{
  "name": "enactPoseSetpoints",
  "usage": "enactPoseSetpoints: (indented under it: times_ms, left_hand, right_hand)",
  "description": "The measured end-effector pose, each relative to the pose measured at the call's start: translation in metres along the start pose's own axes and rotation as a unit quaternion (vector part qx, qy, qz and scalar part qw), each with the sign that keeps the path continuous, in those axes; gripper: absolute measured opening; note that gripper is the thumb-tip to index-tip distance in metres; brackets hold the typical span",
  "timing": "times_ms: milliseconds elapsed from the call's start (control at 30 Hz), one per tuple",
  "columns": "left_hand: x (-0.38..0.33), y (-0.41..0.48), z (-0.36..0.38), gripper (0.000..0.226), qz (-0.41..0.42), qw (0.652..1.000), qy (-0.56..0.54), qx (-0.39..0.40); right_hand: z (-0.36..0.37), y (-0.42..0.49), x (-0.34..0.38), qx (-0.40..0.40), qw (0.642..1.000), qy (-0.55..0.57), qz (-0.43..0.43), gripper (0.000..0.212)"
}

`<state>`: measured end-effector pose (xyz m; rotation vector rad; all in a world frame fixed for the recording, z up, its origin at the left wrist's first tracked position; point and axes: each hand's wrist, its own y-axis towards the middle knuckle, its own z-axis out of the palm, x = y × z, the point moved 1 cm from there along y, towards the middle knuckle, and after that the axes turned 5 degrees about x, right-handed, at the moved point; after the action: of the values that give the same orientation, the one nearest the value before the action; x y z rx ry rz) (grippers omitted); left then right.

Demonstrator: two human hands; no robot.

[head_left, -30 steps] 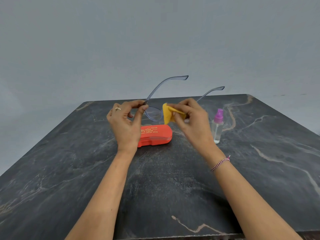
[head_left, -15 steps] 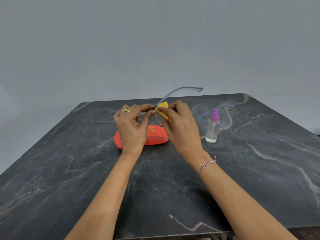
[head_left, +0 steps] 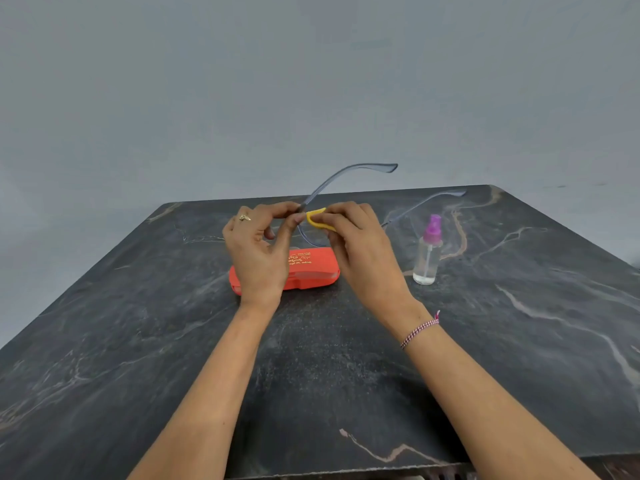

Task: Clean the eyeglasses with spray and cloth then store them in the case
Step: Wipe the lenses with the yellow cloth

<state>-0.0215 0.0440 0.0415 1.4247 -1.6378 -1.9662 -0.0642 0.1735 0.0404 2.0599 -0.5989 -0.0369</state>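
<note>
Stage: I judge wiping underway | left hand (head_left: 258, 251) pinches eyeglasses (head_left: 346, 169) | right hand (head_left: 363, 251) pinches cloth (head_left: 317, 218) on lens | case (head_left: 311, 268) closed (storing remains)

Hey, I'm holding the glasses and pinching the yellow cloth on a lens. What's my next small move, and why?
Probably rub the cloth along that lens toward the bridge. Your right hand pinches it over the eyeglasses beside your left hand gripping the frame corner, and the orange case lies closed, so storing seems premature.
</note>
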Motion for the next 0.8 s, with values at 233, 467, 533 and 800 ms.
enactPoseSetpoints:
  times_ms: [233,467,533,800]
  left_hand:
    - [0.004,0.002,-0.003,0.004,-0.005,1.0,0.009,-0.023]
    - [0.01,0.007,-0.012,0.008,-0.033,0.998,-0.011,-0.061]
    - [0.009,0.007,-0.012,0.006,-0.032,0.998,-0.011,-0.056]
    - [-0.001,0.004,-0.008,0.006,0.005,1.0,0.007,-0.028]
  right_hand:
    - [-0.002,-0.002,0.009,0.017,0.997,0.06,-0.033,0.031]
    - [-0.006,-0.001,0.002,0.046,0.995,0.002,-0.091,0.028]
    - [-0.01,0.0,-0.004,0.044,0.996,-0.043,-0.072,0.03]
    - [-0.007,-0.001,-0.002,0.027,0.999,-0.036,-0.02,0.034]
